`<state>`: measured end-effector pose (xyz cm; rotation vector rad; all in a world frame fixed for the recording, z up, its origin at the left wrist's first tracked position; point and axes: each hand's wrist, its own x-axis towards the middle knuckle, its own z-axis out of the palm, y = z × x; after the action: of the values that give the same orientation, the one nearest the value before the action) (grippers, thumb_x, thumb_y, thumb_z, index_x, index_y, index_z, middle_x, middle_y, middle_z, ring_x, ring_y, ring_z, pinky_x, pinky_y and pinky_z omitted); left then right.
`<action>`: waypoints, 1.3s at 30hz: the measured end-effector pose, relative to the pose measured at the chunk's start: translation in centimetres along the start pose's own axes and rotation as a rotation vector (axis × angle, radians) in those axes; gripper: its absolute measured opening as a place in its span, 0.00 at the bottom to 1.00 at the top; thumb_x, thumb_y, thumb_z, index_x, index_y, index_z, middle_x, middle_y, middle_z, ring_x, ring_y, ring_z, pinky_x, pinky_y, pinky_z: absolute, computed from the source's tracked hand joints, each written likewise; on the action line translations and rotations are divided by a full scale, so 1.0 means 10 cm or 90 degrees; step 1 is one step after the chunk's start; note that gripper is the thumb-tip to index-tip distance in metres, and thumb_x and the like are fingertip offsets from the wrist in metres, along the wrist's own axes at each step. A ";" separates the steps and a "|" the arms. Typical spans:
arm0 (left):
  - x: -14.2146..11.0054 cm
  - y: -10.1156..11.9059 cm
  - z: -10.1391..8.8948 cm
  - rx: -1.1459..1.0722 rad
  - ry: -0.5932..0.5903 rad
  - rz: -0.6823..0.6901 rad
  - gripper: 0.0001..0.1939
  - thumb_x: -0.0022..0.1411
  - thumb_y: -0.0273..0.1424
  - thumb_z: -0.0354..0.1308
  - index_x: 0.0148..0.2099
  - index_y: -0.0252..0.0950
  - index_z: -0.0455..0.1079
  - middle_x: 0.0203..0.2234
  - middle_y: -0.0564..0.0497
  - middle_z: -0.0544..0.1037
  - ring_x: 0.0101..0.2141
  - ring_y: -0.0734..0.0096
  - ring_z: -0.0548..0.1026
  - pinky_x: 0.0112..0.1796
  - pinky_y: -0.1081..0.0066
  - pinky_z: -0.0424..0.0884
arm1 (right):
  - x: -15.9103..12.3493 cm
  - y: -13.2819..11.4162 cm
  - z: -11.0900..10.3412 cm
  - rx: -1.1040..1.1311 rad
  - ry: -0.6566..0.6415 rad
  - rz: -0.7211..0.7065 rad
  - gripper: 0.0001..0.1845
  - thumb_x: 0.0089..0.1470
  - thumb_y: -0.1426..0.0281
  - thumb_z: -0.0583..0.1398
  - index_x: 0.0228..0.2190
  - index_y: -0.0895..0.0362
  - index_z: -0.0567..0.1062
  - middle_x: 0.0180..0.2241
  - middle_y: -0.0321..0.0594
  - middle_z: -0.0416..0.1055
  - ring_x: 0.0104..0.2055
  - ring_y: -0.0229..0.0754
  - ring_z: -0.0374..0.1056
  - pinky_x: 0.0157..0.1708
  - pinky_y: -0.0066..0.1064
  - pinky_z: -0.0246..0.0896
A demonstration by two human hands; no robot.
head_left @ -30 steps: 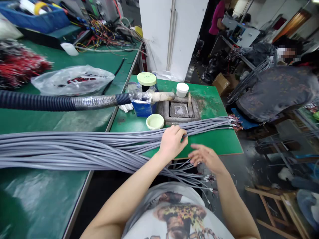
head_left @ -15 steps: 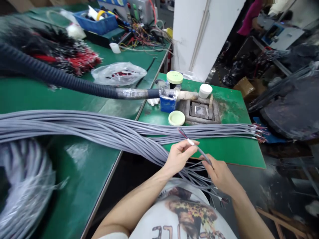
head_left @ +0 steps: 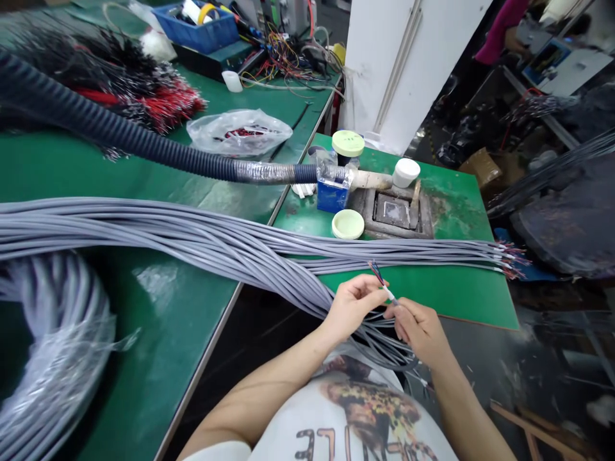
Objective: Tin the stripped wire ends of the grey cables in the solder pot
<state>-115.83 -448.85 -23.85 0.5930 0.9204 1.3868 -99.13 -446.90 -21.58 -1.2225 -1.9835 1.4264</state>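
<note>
The end of a grey cable [head_left: 390, 295] is between my hands, with a white band and a few thin red, blue and dark wires [head_left: 377, 273] fanning out at its tip. My right hand [head_left: 419, 328] is closed in a pinch on the cable just below the white band. My left hand [head_left: 354, 303] has thumb and fingers closed at the band and the base of the wires. Beside and behind both hands runs a thick bundle of grey cables [head_left: 230, 246]. Some of its ends hang down by my body; others lie on the green board.
On the green board [head_left: 461, 294] stand a solder pot [head_left: 396, 213], a cream lid [head_left: 348, 224], a white jar [head_left: 406, 173] and a blue box [head_left: 332, 195]. A ribbed black hose [head_left: 192, 159] crosses the bench. A coiled cable [head_left: 72, 339] lies at left.
My right hand has moved up the cable, closer to my left hand and the white band. The wire tip has shifted right, and the view has moved slightly.
</note>
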 end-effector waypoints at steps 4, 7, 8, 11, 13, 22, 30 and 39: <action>0.02 0.07 -0.05 0.007 0.111 0.069 0.12 0.49 0.36 0.67 0.28 0.33 0.71 0.17 0.58 0.66 0.19 0.83 0.59 0.23 0.79 0.58 | 0.01 0.03 0.01 0.018 0.009 0.026 0.18 0.62 0.60 0.50 0.30 0.57 0.73 0.14 0.28 0.54 0.17 0.33 0.53 0.20 0.26 0.49; 0.04 0.11 -0.04 0.015 0.123 0.088 0.11 0.49 0.36 0.67 0.29 0.33 0.72 0.17 0.58 0.67 0.19 0.82 0.60 0.24 0.78 0.59 | 0.04 0.00 0.02 -0.013 0.001 0.012 0.18 0.62 0.60 0.50 0.30 0.57 0.73 0.14 0.29 0.55 0.18 0.33 0.54 0.21 0.25 0.50; 0.04 0.12 -0.03 0.014 0.128 0.093 0.11 0.49 0.36 0.67 0.29 0.34 0.72 0.17 0.57 0.68 0.20 0.82 0.61 0.24 0.78 0.60 | 0.04 -0.02 0.02 -0.026 0.001 0.005 0.18 0.62 0.60 0.50 0.30 0.57 0.73 0.14 0.29 0.56 0.18 0.33 0.54 0.21 0.25 0.50; 0.06 0.11 -0.03 0.013 0.135 0.098 0.10 0.50 0.35 0.67 0.30 0.34 0.73 0.19 0.57 0.70 0.20 0.82 0.63 0.25 0.78 0.61 | 0.06 -0.08 0.02 -0.060 0.000 -0.012 0.18 0.62 0.60 0.50 0.30 0.58 0.73 0.15 0.30 0.57 0.18 0.33 0.55 0.21 0.25 0.51; 0.07 0.10 -0.04 0.014 0.134 0.094 0.10 0.50 0.35 0.67 0.30 0.34 0.72 0.19 0.57 0.70 0.21 0.82 0.63 0.26 0.78 0.61 | 0.06 -0.10 0.01 -0.068 -0.005 -0.015 0.18 0.62 0.60 0.50 0.29 0.58 0.73 0.15 0.31 0.58 0.18 0.33 0.55 0.20 0.25 0.50; 0.06 -0.02 0.10 -0.199 0.115 -0.015 0.12 0.50 0.34 0.65 0.30 0.35 0.66 0.20 0.57 0.70 0.20 0.82 0.64 0.23 0.79 0.57 | 0.09 0.06 0.15 0.233 0.048 0.011 0.19 0.61 0.57 0.52 0.27 0.58 0.72 0.11 0.27 0.53 0.14 0.32 0.52 0.20 0.26 0.53; 0.10 0.01 0.32 -0.311 0.047 -0.075 0.08 0.49 0.30 0.61 0.30 0.35 0.65 0.20 0.56 0.70 0.21 0.81 0.66 0.24 0.78 0.59 | 0.14 0.26 0.21 0.596 -0.082 0.063 0.24 0.55 0.51 0.56 0.19 0.55 0.66 0.07 0.20 0.39 0.07 0.27 0.33 0.07 0.20 0.42; 0.17 0.06 0.31 -0.358 0.011 -0.085 0.08 0.47 0.28 0.62 0.32 0.34 0.67 0.20 0.56 0.70 0.20 0.81 0.66 0.22 0.80 0.59 | 0.18 0.41 0.18 0.730 -0.170 0.056 0.25 0.60 0.55 0.51 0.17 0.55 0.64 0.06 0.20 0.35 0.05 0.26 0.28 0.05 0.17 0.38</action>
<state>-113.66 -446.59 -22.02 0.0914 0.5316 1.4471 -99.72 -446.00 -26.30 -0.5828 -0.8558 2.3210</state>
